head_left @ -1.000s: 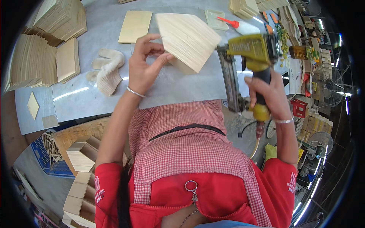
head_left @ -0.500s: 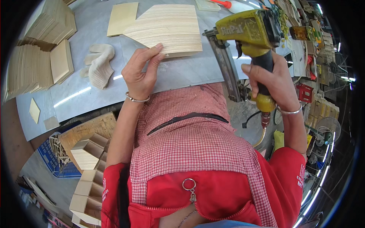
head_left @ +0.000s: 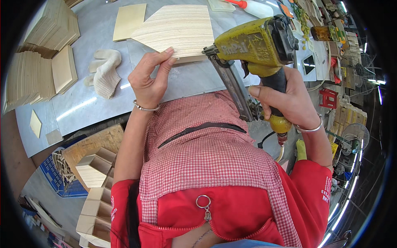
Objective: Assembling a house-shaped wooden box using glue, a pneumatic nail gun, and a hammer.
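The yellow pneumatic nail gun has moved left, to the right near corner of the five-sided wooden panel. The left hand pinches the panel's near edge, its body lying farther; the right hand clasps the gun's handle.

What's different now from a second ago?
The pentagonal wooden piece has turned counterclockwise, its tip now facing left. The nail gun in the right hand has moved left, close to the piece's near right corner. The left hand stays at its near edge; the white glove and stacked panels haven't moved.
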Demonstrator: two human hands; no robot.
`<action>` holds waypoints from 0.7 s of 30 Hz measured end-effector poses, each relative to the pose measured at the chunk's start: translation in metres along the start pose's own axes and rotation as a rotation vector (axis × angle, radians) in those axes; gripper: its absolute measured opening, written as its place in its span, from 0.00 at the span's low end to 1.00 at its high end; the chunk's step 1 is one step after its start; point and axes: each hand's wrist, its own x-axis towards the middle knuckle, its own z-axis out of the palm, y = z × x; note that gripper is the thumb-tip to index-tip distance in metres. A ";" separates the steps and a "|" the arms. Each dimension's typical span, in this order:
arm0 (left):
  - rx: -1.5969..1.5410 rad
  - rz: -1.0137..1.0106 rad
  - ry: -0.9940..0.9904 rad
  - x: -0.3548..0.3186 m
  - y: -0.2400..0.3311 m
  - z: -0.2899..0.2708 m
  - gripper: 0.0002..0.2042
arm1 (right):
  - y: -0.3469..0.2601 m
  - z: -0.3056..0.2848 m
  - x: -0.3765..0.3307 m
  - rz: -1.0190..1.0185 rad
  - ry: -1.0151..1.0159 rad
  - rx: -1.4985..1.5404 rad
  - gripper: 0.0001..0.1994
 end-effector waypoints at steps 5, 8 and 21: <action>0.004 0.002 0.002 0.000 0.002 0.000 0.09 | -0.004 0.003 0.000 0.020 -0.009 0.032 0.11; 0.000 -0.001 0.000 0.001 0.002 0.000 0.09 | -0.006 0.006 -0.001 -0.005 0.000 0.047 0.12; 0.020 0.063 -0.002 0.003 0.001 0.001 0.11 | -0.012 0.004 0.002 0.010 -0.037 -0.039 0.14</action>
